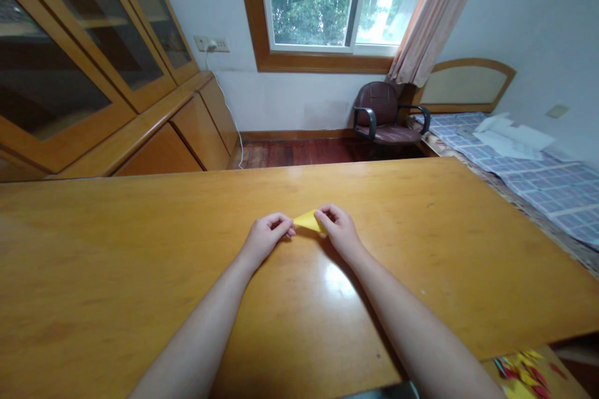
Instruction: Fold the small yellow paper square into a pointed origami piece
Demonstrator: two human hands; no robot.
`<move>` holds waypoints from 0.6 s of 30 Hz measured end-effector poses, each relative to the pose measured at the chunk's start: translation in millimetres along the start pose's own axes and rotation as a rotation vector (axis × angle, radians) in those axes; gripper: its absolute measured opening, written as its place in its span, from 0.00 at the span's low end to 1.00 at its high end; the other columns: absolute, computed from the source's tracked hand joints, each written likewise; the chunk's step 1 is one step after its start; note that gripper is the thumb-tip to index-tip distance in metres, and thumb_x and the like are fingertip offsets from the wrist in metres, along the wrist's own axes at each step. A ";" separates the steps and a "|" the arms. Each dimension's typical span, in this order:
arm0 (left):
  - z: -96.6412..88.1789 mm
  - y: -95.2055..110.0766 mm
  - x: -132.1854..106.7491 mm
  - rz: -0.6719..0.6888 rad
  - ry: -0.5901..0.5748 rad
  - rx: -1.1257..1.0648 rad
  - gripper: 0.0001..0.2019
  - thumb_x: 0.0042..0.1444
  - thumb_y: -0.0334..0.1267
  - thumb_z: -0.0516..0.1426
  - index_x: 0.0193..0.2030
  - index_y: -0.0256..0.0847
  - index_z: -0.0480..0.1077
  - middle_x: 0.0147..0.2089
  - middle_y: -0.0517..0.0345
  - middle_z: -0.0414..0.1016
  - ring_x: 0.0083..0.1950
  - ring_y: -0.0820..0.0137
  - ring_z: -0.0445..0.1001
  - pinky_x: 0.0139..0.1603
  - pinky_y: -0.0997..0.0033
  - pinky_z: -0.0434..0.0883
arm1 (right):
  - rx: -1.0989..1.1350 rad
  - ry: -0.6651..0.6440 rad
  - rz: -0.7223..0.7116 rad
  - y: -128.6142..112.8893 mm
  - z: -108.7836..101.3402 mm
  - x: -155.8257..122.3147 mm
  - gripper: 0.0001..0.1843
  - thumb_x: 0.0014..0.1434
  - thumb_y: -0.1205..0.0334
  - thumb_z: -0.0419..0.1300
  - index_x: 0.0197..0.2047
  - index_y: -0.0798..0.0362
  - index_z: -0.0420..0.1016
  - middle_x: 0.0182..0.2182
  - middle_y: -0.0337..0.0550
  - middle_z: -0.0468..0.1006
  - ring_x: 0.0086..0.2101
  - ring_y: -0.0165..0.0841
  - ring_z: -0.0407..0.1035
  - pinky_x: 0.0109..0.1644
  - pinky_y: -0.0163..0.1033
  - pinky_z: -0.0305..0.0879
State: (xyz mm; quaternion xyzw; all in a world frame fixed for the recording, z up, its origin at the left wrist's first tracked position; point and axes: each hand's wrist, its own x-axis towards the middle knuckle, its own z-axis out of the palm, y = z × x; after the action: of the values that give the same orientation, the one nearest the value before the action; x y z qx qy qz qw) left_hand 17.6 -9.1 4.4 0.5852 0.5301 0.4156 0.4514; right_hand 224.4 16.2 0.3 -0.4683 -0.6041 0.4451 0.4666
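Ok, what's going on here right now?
A person is handling a small yellow, triangular piece, apparently folded paper, with two bare hands. The left hand pinches its narrow tip, and the right hand grips the wider end. They are over a glossy, yellow-brown wooden table; whether the piece touches it is hard to tell. At the lower right, small yellow and red scraps lie on a surface past the table's edge.
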 end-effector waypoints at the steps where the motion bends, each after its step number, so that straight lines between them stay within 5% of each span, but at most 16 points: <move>1: 0.1 0.3 -0.1 0.003 0.002 0.004 0.13 0.58 0.46 0.59 0.30 0.38 0.74 0.30 0.55 0.80 0.32 0.69 0.76 0.36 0.71 0.71 | 0.003 0.000 -0.003 0.4 0.0 0.0 0.14 0.58 0.50 0.59 0.33 0.54 0.74 0.28 0.40 0.75 0.30 0.32 0.67 0.34 0.35 0.62; 18: 3.2 12.1 -3.4 0.006 -0.111 0.104 0.14 0.57 0.47 0.59 0.29 0.39 0.75 0.30 0.56 0.81 0.33 0.67 0.77 0.38 0.72 0.70 | -0.020 -0.103 -0.050 0.1 1.3 -2.0 0.13 0.61 0.52 0.59 0.34 0.54 0.74 0.30 0.40 0.75 0.32 0.32 0.68 0.37 0.36 0.63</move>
State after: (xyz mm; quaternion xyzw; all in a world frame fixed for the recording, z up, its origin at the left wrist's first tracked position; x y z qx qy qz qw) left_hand 23.3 -13.1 15.2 0.6314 0.5235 0.3559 0.4479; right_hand 223.4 14.1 -0.4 -0.4343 -0.6432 0.4508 0.4410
